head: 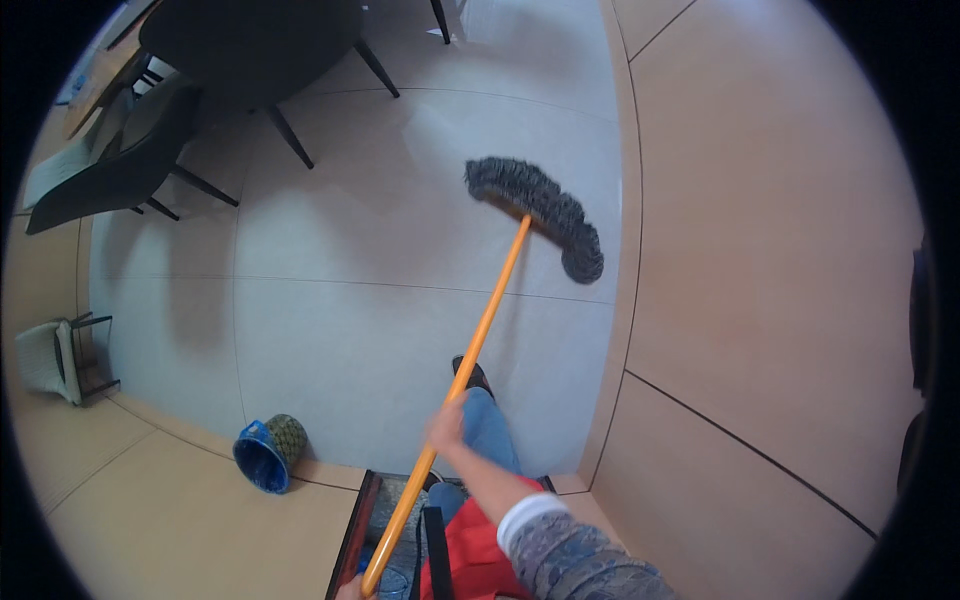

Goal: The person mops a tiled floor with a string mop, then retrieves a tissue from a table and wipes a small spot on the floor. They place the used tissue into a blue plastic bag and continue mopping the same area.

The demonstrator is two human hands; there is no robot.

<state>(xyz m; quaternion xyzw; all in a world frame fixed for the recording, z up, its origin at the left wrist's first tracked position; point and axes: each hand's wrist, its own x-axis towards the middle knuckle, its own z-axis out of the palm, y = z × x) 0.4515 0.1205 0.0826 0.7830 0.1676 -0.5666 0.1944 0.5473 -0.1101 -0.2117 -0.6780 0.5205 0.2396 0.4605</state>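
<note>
A dust mop with a dark grey fringed head [547, 210] lies on the pale tiled floor [352, 225], near the wall on the right. Its orange handle [487, 315] runs down towards me. Midway along the handle, my right hand [448, 427] is closed around it, slightly blurred. My left hand [351, 588] grips the handle's lower end at the bottom edge of the picture, where most of it is cut off.
Dark chairs [120, 172] and a wooden table top [101, 79] stand at upper left. A light chair [49, 360] is at far left. A patterned waste bin with a blue liner [262, 457] stands by the lower-left wall. A beige panelled wall [750, 225] lines the right.
</note>
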